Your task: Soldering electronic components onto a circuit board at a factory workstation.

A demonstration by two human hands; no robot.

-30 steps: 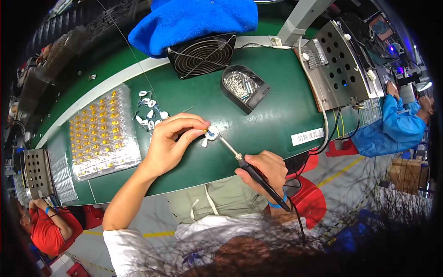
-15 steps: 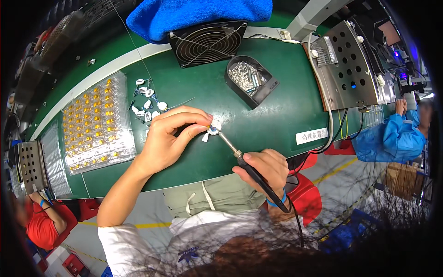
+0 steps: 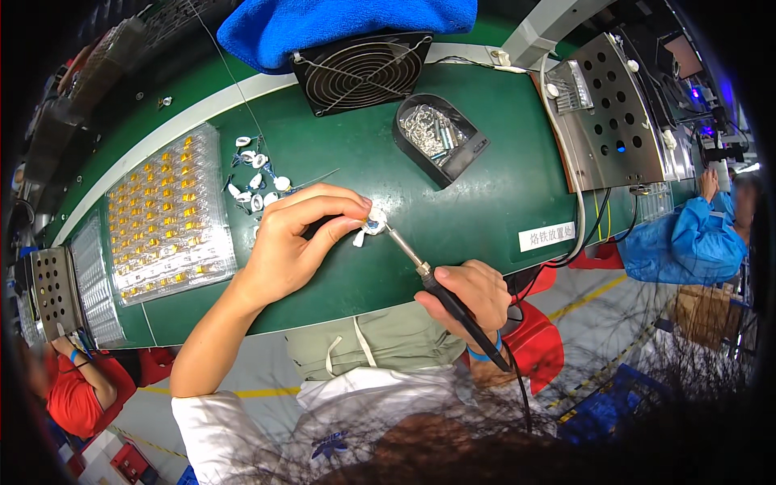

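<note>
Between the thumb and index finger of my left hand (image 3: pixel 303 238) is pinched a small round white part (image 3: pixel 375 221) with a bit of yellow near the fingertips. It is held just over the green tabletop (image 3: pixel 347 287). My right hand (image 3: pixel 473 303) is wrapped round the black handle of a soldering iron (image 3: pixel 449 303). The iron's metal tip reaches to the right edge of the white part; whether it touches, I cannot tell. A thin wire strand sticks out above my left hand. Several similar white parts with dark blue wires (image 3: pixel 258 179) lie beyond that hand.
Left is a clear plastic tray (image 3: pixel 214 242) of small yellow pieces. A black fan (image 3: pixel 364 74) stands at the back under a blue towel (image 3: pixel 347 28). A black bin (image 3: pixel 453 174) holds small metal parts. Right stands a perforated metal box (image 3: pixel 614 162). Co-workers sit at both sides.
The soldering iron and my right hand have shifted slightly to the right. My left hand keeps its pinch on the white part in nearly the same place.
</note>
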